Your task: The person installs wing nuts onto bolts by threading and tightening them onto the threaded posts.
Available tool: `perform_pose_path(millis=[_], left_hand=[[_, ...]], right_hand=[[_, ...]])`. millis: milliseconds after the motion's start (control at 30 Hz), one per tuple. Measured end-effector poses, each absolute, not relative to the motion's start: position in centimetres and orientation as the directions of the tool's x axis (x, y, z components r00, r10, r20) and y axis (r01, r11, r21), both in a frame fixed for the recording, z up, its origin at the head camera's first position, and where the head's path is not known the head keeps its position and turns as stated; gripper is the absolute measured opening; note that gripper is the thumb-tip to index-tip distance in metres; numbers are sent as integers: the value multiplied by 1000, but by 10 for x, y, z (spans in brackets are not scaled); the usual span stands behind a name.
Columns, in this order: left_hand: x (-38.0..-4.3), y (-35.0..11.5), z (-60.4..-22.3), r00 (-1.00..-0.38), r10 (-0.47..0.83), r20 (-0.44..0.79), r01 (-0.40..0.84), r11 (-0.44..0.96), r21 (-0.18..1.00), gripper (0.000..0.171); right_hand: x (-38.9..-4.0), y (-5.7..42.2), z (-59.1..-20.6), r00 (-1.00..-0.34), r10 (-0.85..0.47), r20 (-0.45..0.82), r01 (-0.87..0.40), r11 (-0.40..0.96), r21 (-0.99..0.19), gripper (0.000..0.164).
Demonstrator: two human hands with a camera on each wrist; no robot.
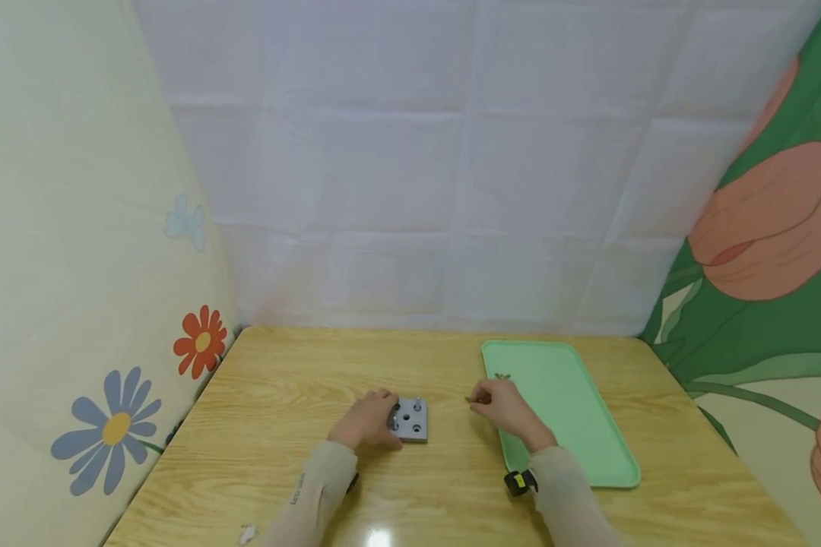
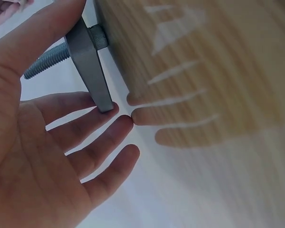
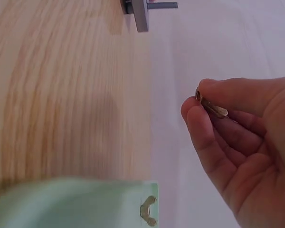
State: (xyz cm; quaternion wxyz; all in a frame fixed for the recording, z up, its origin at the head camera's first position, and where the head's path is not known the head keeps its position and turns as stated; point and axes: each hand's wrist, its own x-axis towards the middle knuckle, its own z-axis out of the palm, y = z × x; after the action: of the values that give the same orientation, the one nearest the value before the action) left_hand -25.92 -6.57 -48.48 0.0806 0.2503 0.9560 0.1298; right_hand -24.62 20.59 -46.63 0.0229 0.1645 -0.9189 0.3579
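Note:
A grey square metal plate [image 1: 408, 434] is raised a little off the wooden table, on bolt heads that show under it in the left wrist view. A threaded bolt [image 2: 47, 61] stands up through it, and several holes show in its top. My left hand [image 1: 366, 422] grips the plate from the left, thumb on the near edge and fingertips at the far one. To the right of the plate, my right hand [image 1: 509, 412] pinches a brass wing nut [image 3: 213, 108] between thumb and fingertips, apart from the plate and above the table.
A light green tray [image 1: 564, 425] lies on the right of the table. Another brass wing nut [image 3: 148, 211] sits by its far left end. A small whitish object [image 1: 247, 533] lies near the front left. Hanging cloths enclose the table's back and sides.

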Motion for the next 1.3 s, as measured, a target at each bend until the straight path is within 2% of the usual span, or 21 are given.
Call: perform_pose_path(millis=[200, 367, 600, 1033, 1300], left_hand=[[-259, -61, -488, -862, 500, -84, 460, 841, 283, 84], [-258, -58, -487, -861, 499, -92, 461, 845, 269, 80], [-255, -49, -484, -858, 504, -97, 454, 833, 317, 77], [-255, -37, -484, -862, 500, -84, 447, 828, 338, 77], [-253, -33, -483, -858, 504, -103, 441, 824, 354, 80]], right_hand=[[-246, 197, -471, -947, -285, 146, -310, 702, -642, 7], [-248, 189, -473, -932, -330, 152, -352, 717, -601, 8], [-250, 176, -472, -926, -341, 164, -371, 739, -563, 10], [-257, 156, -479, -932, -277, 235, -363, 713, -599, 7], [-256, 151, -477, -937, -284, 203, -346, 687, -638, 5]])
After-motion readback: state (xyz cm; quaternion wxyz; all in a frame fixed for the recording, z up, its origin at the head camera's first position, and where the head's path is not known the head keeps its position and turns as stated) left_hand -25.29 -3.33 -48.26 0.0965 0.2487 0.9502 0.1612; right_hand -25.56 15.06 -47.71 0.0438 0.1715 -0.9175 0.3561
